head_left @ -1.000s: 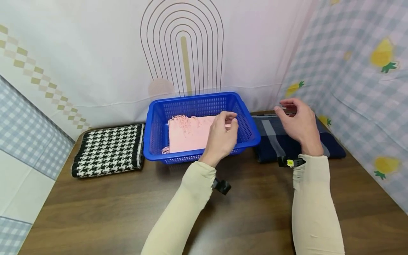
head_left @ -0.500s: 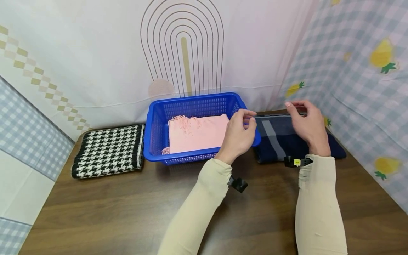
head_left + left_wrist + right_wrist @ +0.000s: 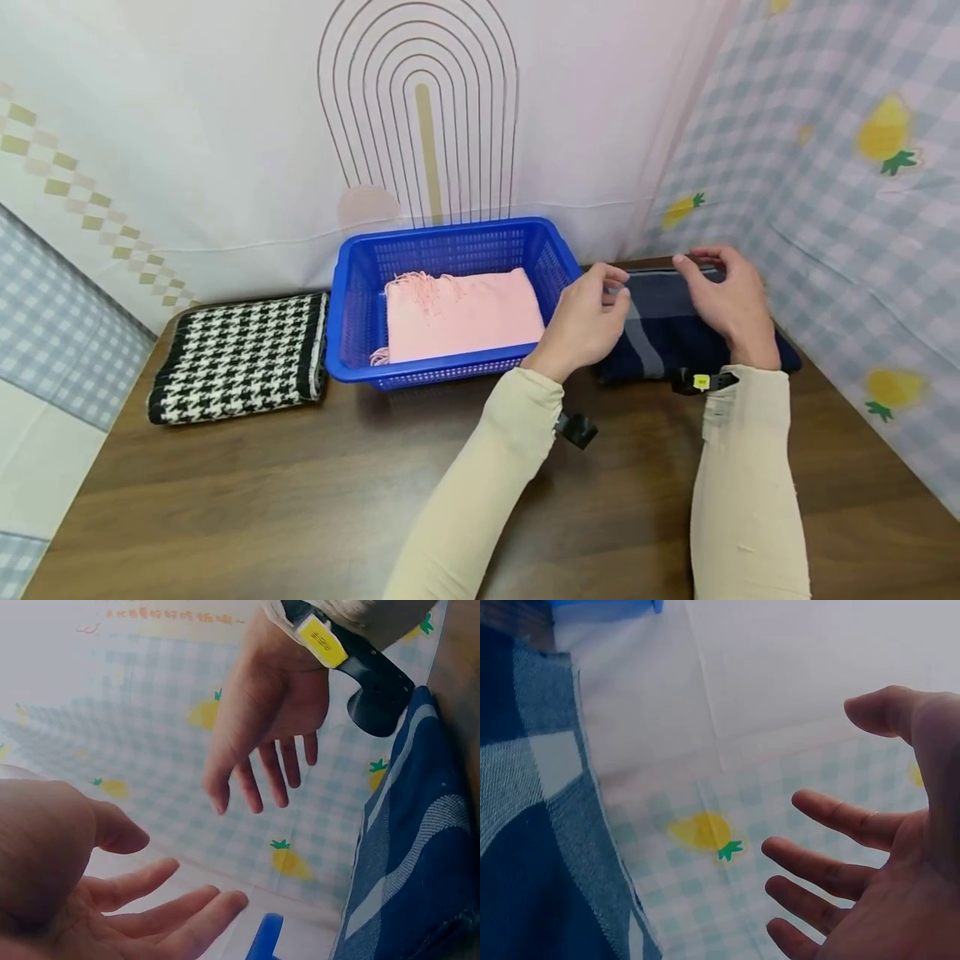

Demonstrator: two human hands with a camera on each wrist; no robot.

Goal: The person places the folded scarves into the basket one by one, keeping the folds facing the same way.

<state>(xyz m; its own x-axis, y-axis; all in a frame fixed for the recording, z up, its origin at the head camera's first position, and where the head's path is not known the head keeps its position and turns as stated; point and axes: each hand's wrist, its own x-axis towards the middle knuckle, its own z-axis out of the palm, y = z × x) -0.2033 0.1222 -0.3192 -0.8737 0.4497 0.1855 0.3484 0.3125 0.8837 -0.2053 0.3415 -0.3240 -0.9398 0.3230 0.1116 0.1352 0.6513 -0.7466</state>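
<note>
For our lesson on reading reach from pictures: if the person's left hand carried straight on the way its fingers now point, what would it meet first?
Most likely the folded navy plaid scarf: the left hand, fingers open, hovers at its near-left edge, just past the blue basket. Its height above the cloth is unclear.

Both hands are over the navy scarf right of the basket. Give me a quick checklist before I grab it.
1. Left hand free: ok, fingers relaxed, holding nothing.
2. Right hand free: ok, fingers spread, holding nothing.
3. Hands touching the navy scarf: cannot tell; the wrist views show the fingers apart from the cloth.
4. Scarf folded flat on the table: ok.
5. Room in the blue basket: ok; only the folded pink scarf lies in it.
6. Houndstooth scarf out of the way: ok, left of the basket.
</note>
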